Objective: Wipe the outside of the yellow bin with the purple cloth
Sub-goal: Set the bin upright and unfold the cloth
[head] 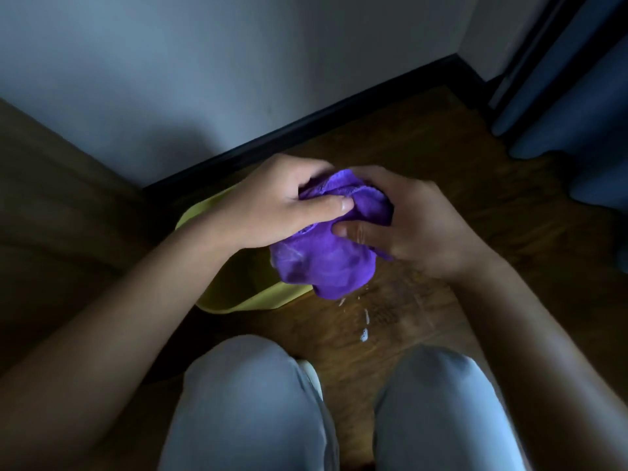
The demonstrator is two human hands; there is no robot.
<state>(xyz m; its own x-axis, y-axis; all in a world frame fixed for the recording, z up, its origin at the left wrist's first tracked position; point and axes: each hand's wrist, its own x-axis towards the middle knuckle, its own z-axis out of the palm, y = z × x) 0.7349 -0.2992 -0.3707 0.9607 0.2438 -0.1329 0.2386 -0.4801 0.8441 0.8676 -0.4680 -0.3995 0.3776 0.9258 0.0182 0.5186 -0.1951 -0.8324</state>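
Wooden floor (424,185) meets a wall corner, where the yellow bin (238,287) stands. Left hand (272,205) and right hand (414,226) both clench the bunched purple cloth (326,260) above the bin's rim, seemingly wringing it; drops (364,331) fall beside.

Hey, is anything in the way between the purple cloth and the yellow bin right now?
Nothing visible. Both hands, left hand and right hand, hold the purple cloth bunched just above the yellow bin, whose near wall faces it unobstructed. Only the left forearm crosses over the bin's rim.
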